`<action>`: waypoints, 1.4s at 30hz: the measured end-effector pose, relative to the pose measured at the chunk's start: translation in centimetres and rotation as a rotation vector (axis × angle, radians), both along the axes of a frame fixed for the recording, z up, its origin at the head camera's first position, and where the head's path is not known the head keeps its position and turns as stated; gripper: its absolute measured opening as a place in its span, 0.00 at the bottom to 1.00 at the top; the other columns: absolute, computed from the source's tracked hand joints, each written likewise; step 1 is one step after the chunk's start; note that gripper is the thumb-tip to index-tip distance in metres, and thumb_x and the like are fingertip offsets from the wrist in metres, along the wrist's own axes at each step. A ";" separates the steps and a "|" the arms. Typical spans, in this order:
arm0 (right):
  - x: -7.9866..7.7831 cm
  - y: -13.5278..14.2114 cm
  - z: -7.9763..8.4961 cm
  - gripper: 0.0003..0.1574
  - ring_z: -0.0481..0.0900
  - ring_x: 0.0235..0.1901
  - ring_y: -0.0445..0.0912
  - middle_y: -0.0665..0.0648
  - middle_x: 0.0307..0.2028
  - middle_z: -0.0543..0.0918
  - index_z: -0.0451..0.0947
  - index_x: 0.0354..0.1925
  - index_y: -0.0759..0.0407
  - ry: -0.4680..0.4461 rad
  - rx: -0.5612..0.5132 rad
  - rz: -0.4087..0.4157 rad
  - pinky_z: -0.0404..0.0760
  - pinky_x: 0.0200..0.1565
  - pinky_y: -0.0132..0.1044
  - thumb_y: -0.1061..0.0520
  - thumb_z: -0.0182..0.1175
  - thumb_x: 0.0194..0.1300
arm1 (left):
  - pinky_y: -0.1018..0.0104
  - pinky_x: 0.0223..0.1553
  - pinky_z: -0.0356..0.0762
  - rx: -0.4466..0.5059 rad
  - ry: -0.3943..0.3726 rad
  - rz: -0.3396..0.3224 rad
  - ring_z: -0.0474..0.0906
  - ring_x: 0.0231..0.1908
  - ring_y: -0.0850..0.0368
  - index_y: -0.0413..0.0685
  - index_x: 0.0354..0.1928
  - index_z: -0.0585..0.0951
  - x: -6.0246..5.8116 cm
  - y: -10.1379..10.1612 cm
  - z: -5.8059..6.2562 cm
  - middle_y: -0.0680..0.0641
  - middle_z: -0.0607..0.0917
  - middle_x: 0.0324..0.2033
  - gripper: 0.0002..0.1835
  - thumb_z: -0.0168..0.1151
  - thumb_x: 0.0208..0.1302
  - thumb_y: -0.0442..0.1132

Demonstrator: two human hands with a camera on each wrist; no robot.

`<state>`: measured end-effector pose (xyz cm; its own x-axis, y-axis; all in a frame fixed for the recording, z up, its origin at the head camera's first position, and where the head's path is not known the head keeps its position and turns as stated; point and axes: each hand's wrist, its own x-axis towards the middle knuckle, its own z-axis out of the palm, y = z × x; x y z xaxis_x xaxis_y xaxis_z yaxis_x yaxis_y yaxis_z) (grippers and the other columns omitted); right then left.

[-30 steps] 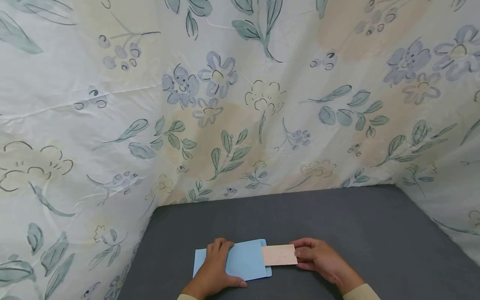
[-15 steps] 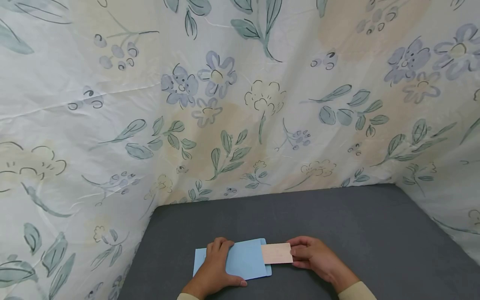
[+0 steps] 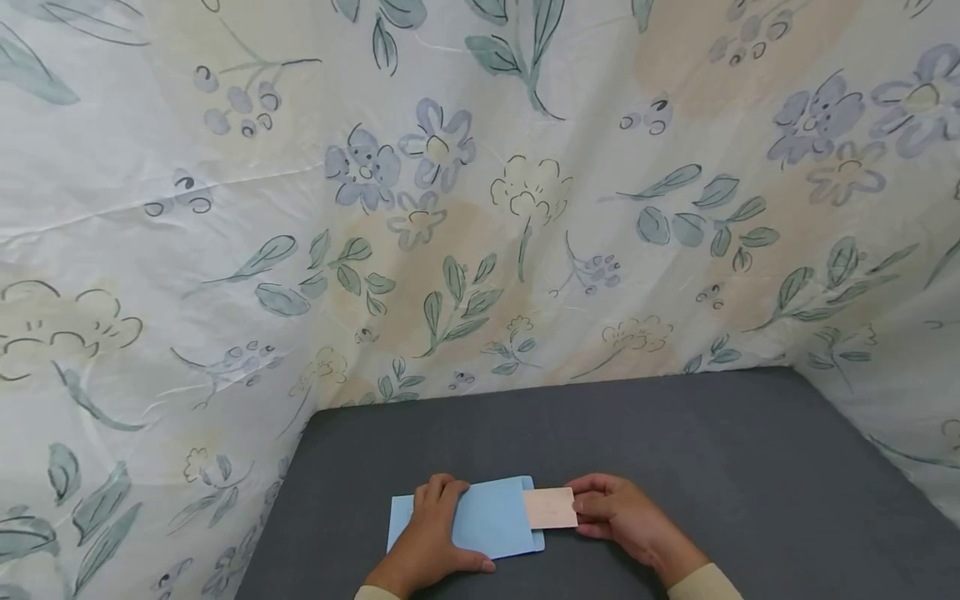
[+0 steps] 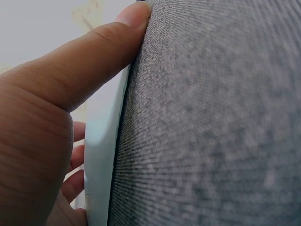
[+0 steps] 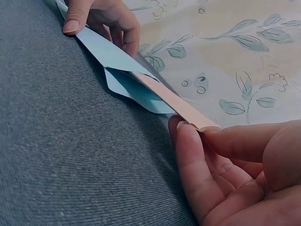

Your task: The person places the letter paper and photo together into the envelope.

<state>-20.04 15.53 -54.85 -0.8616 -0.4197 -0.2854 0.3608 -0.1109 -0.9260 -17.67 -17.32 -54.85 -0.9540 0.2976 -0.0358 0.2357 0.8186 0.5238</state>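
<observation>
A light blue envelope (image 3: 491, 518) lies on the dark grey surface, its mouth facing right. Across its left part spreads my left hand (image 3: 427, 533), thumb at the near edge and fingers bent at the far edge, holding it. A pale pink card (image 3: 551, 508) sticks out of the mouth, its other end hidden inside the envelope. My right hand (image 3: 630, 521) pinches the card's outer end between thumb and fingers. Close up in the right wrist view, the lower flap (image 5: 136, 96) gapes below the card (image 5: 176, 101). The left thumb (image 4: 94, 61) fills much of the left wrist view.
The dark grey cloth-covered surface (image 3: 675, 433) extends behind and to both sides of the hands. A hanging floral fabric (image 3: 525, 333) stands along its back edge and both sides.
My right hand has moved left, and the pink card has slid further into the envelope, so less of it shows. The left hand and the envelope have stayed in place.
</observation>
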 end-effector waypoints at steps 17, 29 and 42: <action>0.0 -1.1 0.0 0.25 0.81 0.39 0.53 0.65 0.43 0.80 0.72 0.56 0.71 -0.006 0.000 -0.002 0.80 0.40 0.46 0.63 0.62 0.63 | 0.47 0.51 0.66 -0.009 -0.003 0.000 0.54 0.57 0.48 0.55 0.65 0.65 -0.2 0.0 0.0 0.52 0.60 0.58 0.61 0.66 0.26 0.80; -0.3 -1.5 0.3 0.24 0.81 0.38 0.53 0.64 0.42 0.81 0.73 0.55 0.69 -0.012 0.010 0.008 0.80 0.40 0.45 0.62 0.63 0.62 | 0.47 0.51 0.66 -0.001 -0.013 -0.002 0.54 0.57 0.48 0.56 0.65 0.64 -0.4 0.1 0.4 0.52 0.60 0.58 0.61 0.66 0.27 0.79; -1.6 -1.4 0.1 0.24 0.81 0.38 0.53 0.65 0.42 0.80 0.73 0.55 0.69 -0.013 0.004 0.057 0.80 0.41 0.46 0.63 0.62 0.62 | 0.46 0.52 0.66 -0.005 -0.006 0.035 0.53 0.58 0.47 0.55 0.65 0.65 -0.7 1.1 0.1 0.52 0.60 0.59 0.61 0.66 0.26 0.80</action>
<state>-21.62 14.11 -54.79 -0.8326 -0.4665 -0.2987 0.3787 -0.0859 -0.9215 -18.40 -16.21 -54.75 -0.9637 0.2634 -0.0428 0.2034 0.8289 0.5212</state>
